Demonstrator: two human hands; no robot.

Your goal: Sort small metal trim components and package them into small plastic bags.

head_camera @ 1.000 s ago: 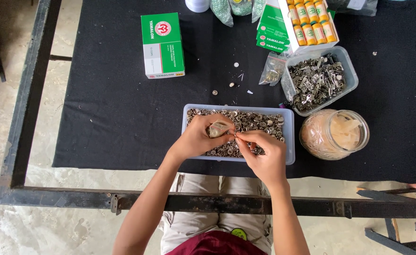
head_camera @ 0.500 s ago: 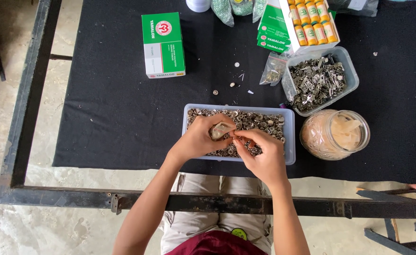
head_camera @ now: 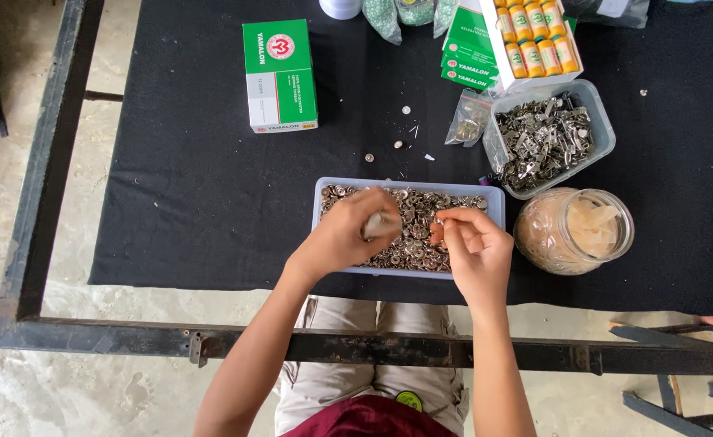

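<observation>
A clear rectangular tray full of small round metal pieces sits on the black mat near the table's front edge. My left hand hovers over the tray's left half with its fingers curled around a small pale object. Over the right half, my right hand pinches one tiny metal piece between thumb and fingertips. The two hands are a short gap apart above the tray.
A glass jar lies right of the tray. Behind it stand a clear tub of metal hardware, a small plastic bag, green-and-white boxes and a box of yellow spools. A black metal frame borders the table.
My hands, which were touching over the tray's middle, have drawn apart. The left hand shifted left with the pale object; the right hand lifted a small piece.
</observation>
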